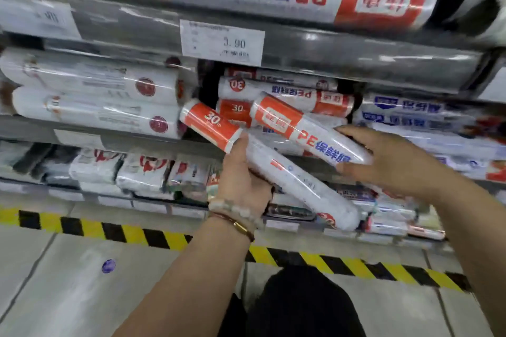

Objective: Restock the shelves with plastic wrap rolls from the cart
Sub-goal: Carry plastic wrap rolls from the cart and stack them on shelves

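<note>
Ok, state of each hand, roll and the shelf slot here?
Left hand: gripping a roll.
Left roll: held, tilted, orange end toward shelf.
Right hand: holding another roll.
Right roll: tilted, orange end at the slot.
Shelf slot: partly filled, dark gap showing.
Price tag: reads 3.90.

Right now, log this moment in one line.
left hand: holds lower roll | right hand: holds upper roll | shelf gap: unfilled

Bright even overhead light; glare on shelf rail (356, 55); motion blur, wide-angle edge distortion.
</note>
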